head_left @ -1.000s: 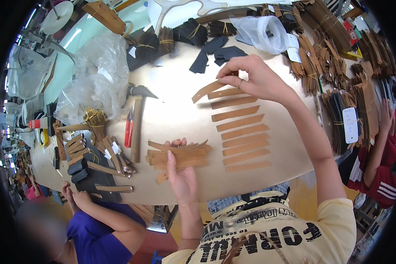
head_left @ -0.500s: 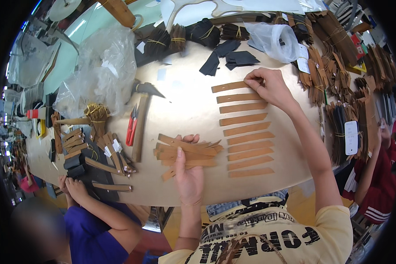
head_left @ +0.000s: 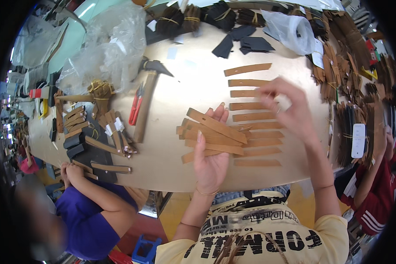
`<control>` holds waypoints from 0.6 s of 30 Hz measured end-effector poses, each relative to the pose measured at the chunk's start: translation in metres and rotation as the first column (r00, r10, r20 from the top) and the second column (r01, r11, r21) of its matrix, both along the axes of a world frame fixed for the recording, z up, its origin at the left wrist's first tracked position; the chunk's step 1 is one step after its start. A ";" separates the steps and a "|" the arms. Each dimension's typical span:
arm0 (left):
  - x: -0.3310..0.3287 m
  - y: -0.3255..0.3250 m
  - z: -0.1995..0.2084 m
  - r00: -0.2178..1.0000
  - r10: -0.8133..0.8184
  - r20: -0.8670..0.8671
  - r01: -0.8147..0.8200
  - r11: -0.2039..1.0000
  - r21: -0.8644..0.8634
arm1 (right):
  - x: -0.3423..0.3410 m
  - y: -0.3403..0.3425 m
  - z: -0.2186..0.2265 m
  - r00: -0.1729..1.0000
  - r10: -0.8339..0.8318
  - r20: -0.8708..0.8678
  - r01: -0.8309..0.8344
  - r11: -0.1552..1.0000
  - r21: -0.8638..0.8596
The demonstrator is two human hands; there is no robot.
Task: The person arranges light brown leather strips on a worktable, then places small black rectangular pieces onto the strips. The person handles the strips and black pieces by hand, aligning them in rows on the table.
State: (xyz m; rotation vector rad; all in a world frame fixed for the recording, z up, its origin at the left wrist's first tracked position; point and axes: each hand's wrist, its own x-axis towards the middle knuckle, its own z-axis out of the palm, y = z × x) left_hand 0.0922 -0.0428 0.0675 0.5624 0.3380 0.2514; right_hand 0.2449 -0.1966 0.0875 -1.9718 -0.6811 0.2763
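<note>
My left hand (head_left: 212, 170) grips a fanned bundle of tan leather strips (head_left: 215, 140), thumb pressed on top and fingers beneath. One strip slants across the top of the bundle, and a small slot shows near its end. To the right, a column of single leather strips (head_left: 251, 69) lies on the table, roughly parallel with gaps between them. The bundle overlaps the left ends of some lower ones. My right hand (head_left: 290, 108) hovers over the right ends of the upper strips, smeared by motion. Whether its fingers hold anything cannot be made out.
Left of the bundle lie a hammer (head_left: 147, 101) and red-handled snips (head_left: 136, 105). Black leather pieces (head_left: 255, 44) and a clear plastic bag (head_left: 103, 53) sit farther back. Tied strip bundles (head_left: 325, 79) crowd the right side. A co-worker's hands (head_left: 72, 171) rest at the left edge.
My right hand has left the top strip, which now lies free, and moved nearer and rightward. My left hand and its bundle have shifted right, toward the column. The whole view has shifted slightly.
</note>
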 end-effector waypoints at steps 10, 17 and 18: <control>-0.013 -0.028 0.001 0.992 -0.099 -0.077 0.103 0.994 0.044 | -0.085 0.008 -0.008 0.881 -0.084 0.466 0.079 0.996 0.030; -0.030 0.010 -0.012 0.980 0.192 -0.052 -0.189 0.980 0.060 | -0.098 -0.056 0.008 0.992 0.003 -0.123 0.000 1.000 0.023; -0.032 0.021 -0.012 0.963 0.263 -0.058 -0.256 0.961 0.101 | -0.104 -0.064 0.008 0.993 0.088 -0.081 -0.088 0.996 0.003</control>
